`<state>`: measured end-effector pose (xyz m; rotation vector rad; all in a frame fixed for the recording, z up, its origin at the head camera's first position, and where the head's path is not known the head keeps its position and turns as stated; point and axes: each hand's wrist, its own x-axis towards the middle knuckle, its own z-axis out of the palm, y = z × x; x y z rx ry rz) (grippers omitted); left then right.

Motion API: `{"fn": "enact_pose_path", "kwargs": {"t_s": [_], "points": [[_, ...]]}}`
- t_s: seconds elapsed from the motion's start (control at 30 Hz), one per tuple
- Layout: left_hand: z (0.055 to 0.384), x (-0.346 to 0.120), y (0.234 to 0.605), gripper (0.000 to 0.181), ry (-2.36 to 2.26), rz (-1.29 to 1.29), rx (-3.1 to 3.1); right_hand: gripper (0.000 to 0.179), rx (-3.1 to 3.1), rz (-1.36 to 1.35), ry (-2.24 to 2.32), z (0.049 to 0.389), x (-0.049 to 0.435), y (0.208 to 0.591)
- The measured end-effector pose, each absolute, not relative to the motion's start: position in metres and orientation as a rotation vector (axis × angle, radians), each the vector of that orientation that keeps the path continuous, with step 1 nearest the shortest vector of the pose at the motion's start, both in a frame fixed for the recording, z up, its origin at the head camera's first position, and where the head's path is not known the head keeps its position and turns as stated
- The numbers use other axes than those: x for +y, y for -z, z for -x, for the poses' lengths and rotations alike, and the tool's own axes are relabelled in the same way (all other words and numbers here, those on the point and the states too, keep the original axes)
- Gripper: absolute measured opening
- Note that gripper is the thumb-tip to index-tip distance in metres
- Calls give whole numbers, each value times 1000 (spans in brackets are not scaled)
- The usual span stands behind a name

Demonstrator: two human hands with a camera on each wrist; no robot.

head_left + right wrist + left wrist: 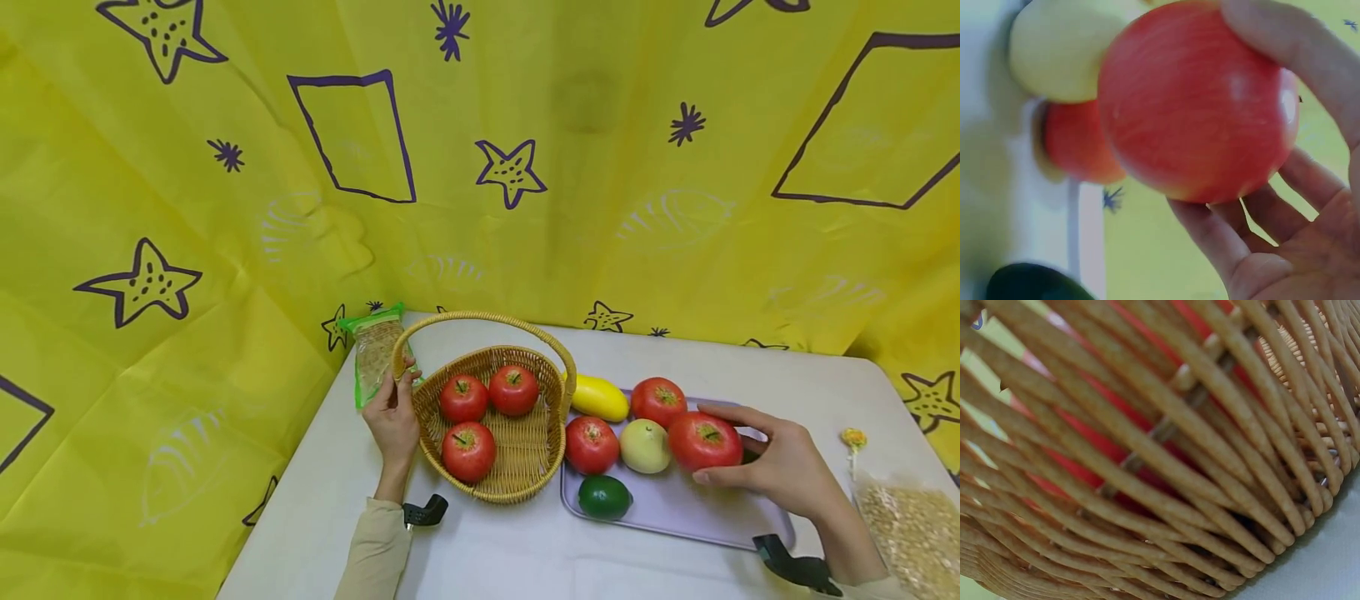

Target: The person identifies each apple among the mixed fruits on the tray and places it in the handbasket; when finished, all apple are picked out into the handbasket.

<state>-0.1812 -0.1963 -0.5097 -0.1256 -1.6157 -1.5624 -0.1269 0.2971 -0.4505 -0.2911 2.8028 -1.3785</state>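
White table; wicker basket at 9 o'clock of lilac tray, three red apples inside. Left hand fingers curled on basket rim at its 9 o'clock. Right hand fingers clamped round red apple on the tray, 3 o'clock of pale apple.

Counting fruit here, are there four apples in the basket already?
No, the basket holds three red apples, and the right hand grips a fourth apple over the tray.

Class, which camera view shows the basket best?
The head view: the whole basket shows, handle included, with three apples inside. The left wrist view shows only blurred weave up close; the right wrist view shows none of it.
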Motion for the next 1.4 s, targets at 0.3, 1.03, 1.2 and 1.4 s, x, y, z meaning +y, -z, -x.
{"fn": "enact_pose_path", "kwargs": {"t_s": [0.3,1.03,1.2,1.4], "points": [[180,-197,509,28,1550,107,-1638,76,2714,434,1554,125,273,433],[180,-196,508,29,1544,100,-1645,73,2489,768,1630,137,198,431],[180,-197,509,29,1541,100,-1646,74,2390,826,1662,139,179,430],[181,-197,510,28,1539,104,-1646,74,2352,914,1643,139,160,432]]}}
